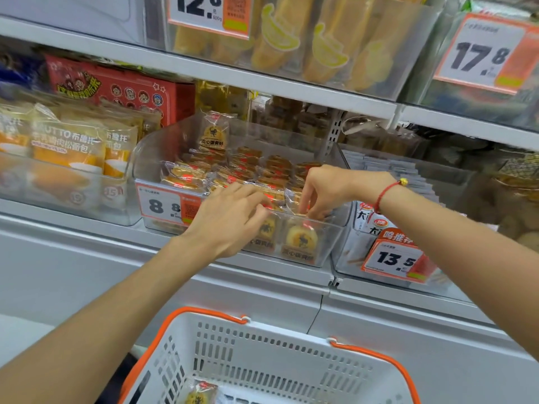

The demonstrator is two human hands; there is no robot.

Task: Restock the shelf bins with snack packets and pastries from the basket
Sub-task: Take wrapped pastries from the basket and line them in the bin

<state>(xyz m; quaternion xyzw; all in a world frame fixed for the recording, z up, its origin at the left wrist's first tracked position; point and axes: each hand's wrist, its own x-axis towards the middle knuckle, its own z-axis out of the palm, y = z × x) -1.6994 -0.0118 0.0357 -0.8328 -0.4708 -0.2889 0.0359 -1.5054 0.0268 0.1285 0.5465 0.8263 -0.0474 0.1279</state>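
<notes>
while both hands reach into the clear bin (326,246), left grip (230,220) and right grip (323,191) pinching pastry packets (300,243)

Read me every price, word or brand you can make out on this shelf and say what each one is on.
"12.8": price tag on the top bin of yellow rolls.
"17.8": price tag, top right bin.
"8 8": price tag on the pastry bin, partly hidden by the left hand.
"13.5": price tag, lower right bin.
"UTTO": bread packets, left bin.
Small print and pastry wrappers: too blurred.
</notes>
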